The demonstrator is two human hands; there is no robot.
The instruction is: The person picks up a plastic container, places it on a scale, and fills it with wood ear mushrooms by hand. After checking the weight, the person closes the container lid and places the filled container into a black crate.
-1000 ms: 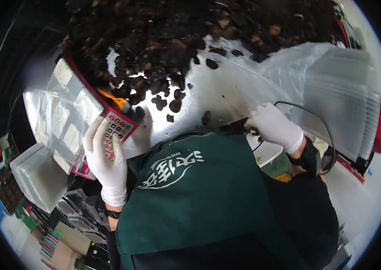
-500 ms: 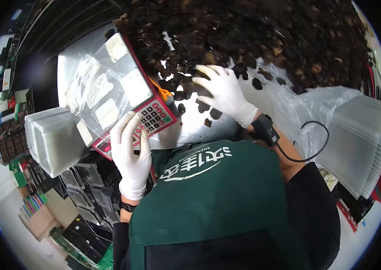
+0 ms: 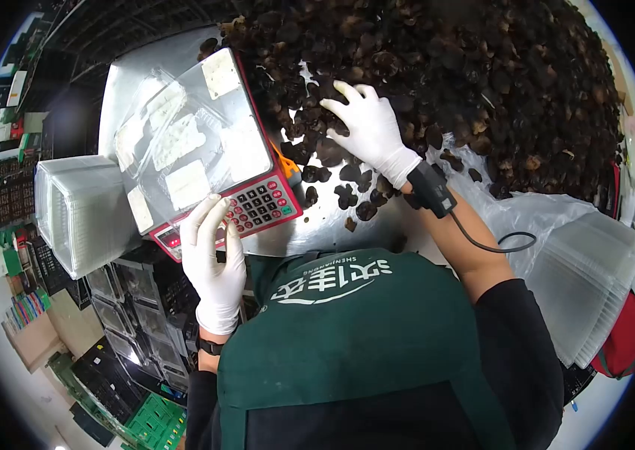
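The right hand was spread palm down on the dried black fungus heap.
Its fingers were laid open at the heap's near edge and nothing was clasped. The pieces were judged light and brittle, best scooped loosely in handfuls. The left hand was rested flat and unclenched at the keypad of the scale.
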